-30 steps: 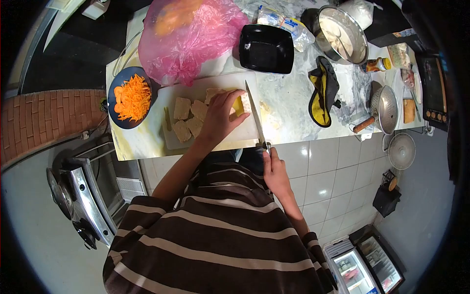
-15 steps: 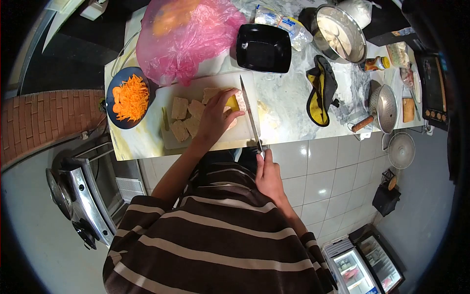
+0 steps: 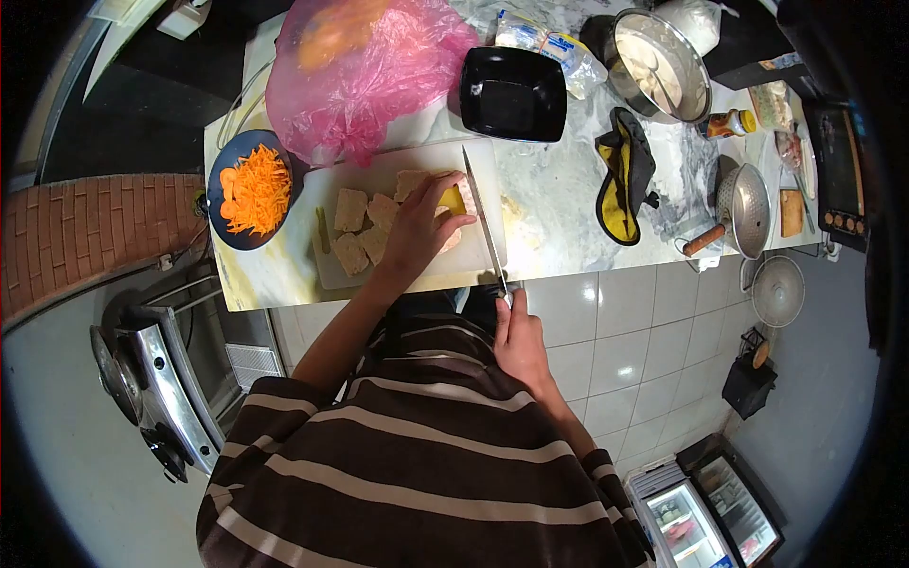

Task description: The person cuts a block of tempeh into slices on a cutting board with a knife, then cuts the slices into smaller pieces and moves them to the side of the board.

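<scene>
My right hand (image 3: pixel 522 343) is closed round the handle of a long knife (image 3: pixel 487 220), whose blade points away from me at the right part of a white cutting board (image 3: pixel 327 270). On the board my left hand (image 3: pixel 423 225) grips a pale pinkish block (image 3: pixel 465 195) with a yellow patch on it, close beside the blade. Several light brown pieces (image 3: pixel 351 210) lie left of that hand, some partly hidden under it. A thin green strip (image 3: pixel 323 230) lies at the board's left side.
A plate (image 3: pixel 223 231) of shredded carrot stands left. Behind the board are a pink plastic bag (image 3: pixel 365 85) and a black bowl (image 3: pixel 514 95). To the right are a black-yellow cloth item (image 3: pixel 621 177), a metal pot (image 3: pixel 696 80) and a strainer (image 3: pixel 748 210).
</scene>
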Tool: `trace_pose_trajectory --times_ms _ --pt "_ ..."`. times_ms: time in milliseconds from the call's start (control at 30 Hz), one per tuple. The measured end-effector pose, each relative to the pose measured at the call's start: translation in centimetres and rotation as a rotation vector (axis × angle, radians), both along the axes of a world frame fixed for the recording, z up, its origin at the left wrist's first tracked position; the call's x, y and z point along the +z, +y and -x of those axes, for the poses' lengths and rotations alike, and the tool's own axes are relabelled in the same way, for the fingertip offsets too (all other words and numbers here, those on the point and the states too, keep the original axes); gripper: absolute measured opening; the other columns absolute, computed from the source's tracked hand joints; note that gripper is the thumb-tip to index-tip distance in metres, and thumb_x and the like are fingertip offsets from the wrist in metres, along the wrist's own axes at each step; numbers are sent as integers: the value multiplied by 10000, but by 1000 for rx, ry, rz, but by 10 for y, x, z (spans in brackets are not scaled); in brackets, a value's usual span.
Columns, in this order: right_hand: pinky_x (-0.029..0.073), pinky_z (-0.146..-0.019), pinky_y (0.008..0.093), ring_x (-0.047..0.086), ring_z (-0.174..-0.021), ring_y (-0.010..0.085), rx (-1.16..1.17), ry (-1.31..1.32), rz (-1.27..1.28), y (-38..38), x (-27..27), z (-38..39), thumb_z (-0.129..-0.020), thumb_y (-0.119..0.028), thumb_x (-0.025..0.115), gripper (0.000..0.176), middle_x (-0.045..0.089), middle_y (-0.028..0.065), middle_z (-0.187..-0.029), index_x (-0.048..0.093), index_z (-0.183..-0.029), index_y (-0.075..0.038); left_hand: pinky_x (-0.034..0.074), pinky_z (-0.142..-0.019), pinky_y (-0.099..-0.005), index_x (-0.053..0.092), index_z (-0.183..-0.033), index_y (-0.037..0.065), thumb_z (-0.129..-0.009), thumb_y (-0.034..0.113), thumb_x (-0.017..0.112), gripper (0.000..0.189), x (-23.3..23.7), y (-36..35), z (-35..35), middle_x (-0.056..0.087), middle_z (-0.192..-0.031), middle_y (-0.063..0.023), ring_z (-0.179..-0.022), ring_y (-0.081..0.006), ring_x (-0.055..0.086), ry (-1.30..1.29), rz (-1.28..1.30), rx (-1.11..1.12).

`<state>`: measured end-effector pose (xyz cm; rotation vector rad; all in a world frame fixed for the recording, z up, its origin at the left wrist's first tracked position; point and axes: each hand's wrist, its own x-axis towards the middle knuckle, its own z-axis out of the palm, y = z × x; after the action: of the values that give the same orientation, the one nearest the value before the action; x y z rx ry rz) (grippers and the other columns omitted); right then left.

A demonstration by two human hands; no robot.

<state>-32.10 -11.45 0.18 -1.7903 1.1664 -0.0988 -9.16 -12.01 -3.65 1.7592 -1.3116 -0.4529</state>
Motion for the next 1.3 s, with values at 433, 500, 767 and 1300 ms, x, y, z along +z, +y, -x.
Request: trace_pose_trajectory --times_ms 433,500,767,1300 --pt "428 -567 624 592 -683 548 30 44 30 2 -3 -5 -1055 -219 457 250 601 325 -682 409 -1074 25 487 -979 -391 578 -1257 33 -783 117 826 541 2 2 -1 649 -1233 -161 -1138 -319 640 140 -18 4" --pt "429 -566 625 593 -680 547 34 45 24 4 -4 -5 -1055 -220 456 251 599 325 -678 409 -1075 26 519 -908 -394 576 -1238 33 -781 128 825 529 -2 1 -2 646 -1181 -156 -1079 -344 641 33 31 2" --pt "437 -567 630 592 -671 553 36 57 31 -1 -3 -8 -1054 -228 457 269 597 329 -669 411 -1085 34 489 -987 -364 597 -1230 17 -788 53 803 489 -5 0 1 668 -1216 -149 -1152 -294 640 105 18 24" --pt "408 -576 609 580 -695 565 14 131 -46 -1 -5 -20 -1065 -206 436 249 594 331 -689 382 -1128 29 496 -999 -362 603 -1195 23 -759 12 817 485 -6 0 4 664 -1239 -137 -1175 -276 631 169 42 65"
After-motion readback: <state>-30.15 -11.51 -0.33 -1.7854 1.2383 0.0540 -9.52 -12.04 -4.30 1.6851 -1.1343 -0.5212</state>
